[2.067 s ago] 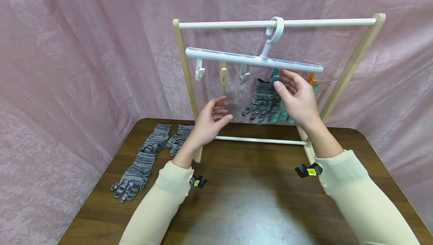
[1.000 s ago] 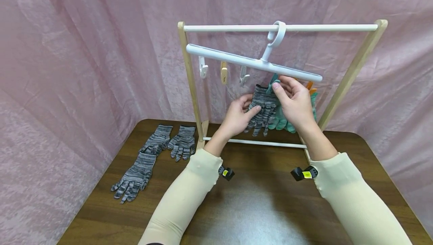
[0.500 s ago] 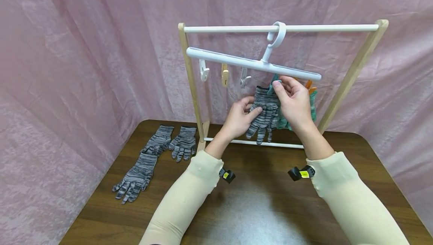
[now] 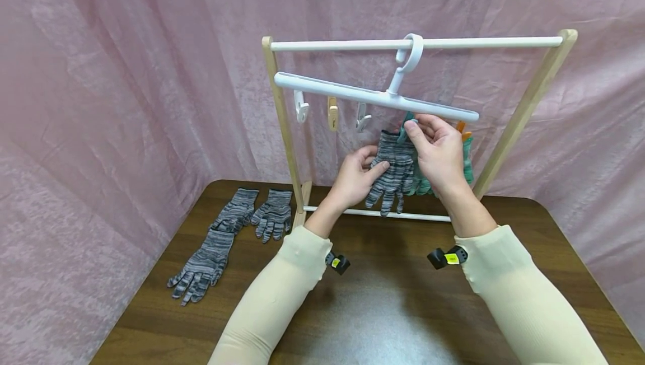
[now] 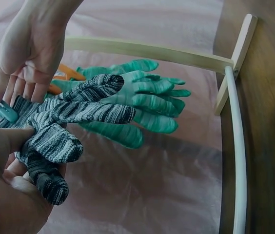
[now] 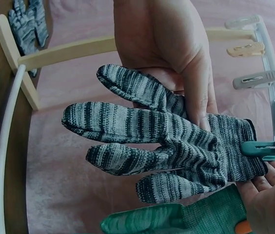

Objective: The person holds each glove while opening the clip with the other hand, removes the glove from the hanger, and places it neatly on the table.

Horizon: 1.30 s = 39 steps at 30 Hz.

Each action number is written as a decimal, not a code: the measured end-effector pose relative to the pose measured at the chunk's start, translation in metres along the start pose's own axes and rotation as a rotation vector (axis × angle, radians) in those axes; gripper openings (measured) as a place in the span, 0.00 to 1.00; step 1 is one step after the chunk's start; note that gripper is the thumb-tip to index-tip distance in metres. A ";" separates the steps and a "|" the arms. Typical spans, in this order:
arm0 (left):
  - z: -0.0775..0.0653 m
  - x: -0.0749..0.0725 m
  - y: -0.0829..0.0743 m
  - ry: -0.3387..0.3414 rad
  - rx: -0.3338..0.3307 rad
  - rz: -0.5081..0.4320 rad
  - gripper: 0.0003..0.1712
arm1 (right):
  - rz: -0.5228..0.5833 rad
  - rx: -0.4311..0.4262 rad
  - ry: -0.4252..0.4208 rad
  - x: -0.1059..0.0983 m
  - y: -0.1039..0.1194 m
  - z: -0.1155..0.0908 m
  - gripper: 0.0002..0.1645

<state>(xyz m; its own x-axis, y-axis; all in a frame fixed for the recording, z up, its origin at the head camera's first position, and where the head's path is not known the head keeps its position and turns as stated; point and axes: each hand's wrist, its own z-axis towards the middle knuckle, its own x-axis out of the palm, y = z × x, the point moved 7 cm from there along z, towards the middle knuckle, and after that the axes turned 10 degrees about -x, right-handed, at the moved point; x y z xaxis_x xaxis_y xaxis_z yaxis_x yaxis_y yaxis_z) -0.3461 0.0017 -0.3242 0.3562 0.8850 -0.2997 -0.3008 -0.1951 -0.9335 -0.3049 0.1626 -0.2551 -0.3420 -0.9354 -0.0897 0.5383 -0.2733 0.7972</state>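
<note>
A grey-and-black striped knit glove (image 4: 395, 172) hangs cuff up from a teal clothespin (image 6: 258, 148) below the white hanger (image 4: 342, 90). My left hand (image 4: 354, 177) pinches the glove's palm side edge between thumb and fingers. At the cuff, my right hand (image 4: 439, 152) pinches the teal clothespin, its thumb on the near handle. The right wrist view shows the clip's jaws over the cuff. Behind my right hand hang green gloves (image 5: 152, 100), partly hidden, with an orange clothespin (image 5: 67, 73) beside their cuffs.
The hanger tilts down to the right on a rack's top bar (image 4: 478, 42). A white clothespin (image 4: 300, 107), a yellow one (image 4: 332, 114) and a grey one (image 4: 361, 117) hang from it. Several striped gloves (image 4: 204, 261) lie on the brown table (image 4: 383, 298) at the left.
My left hand has moved right and up from beside the rack and taken hold of the striped glove. The glove has turned flatter towards me. My right hand stays at the teal clothespin.
</note>
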 end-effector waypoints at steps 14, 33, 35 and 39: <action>-0.003 -0.011 0.012 0.038 -0.030 0.012 0.27 | -0.064 -0.006 -0.021 -0.001 -0.001 0.002 0.22; -0.022 -0.046 0.033 -0.019 -0.037 0.038 0.26 | -0.094 0.026 0.027 -0.001 -0.001 0.004 0.31; -0.024 -0.050 0.034 -0.023 -0.033 0.015 0.24 | -0.086 0.033 0.036 0.000 -0.001 0.004 0.31; -0.029 -0.057 0.038 -0.024 -0.036 -0.002 0.22 | -0.063 0.037 0.045 0.000 0.000 0.004 0.32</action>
<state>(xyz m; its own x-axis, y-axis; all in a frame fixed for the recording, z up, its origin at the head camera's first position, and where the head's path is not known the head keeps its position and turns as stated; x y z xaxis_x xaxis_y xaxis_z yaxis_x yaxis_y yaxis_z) -0.3518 -0.0683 -0.3486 0.3355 0.8952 -0.2935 -0.2678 -0.2080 -0.9407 -0.3076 0.1630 -0.2528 -0.3382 -0.9262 -0.1664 0.4875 -0.3237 0.8109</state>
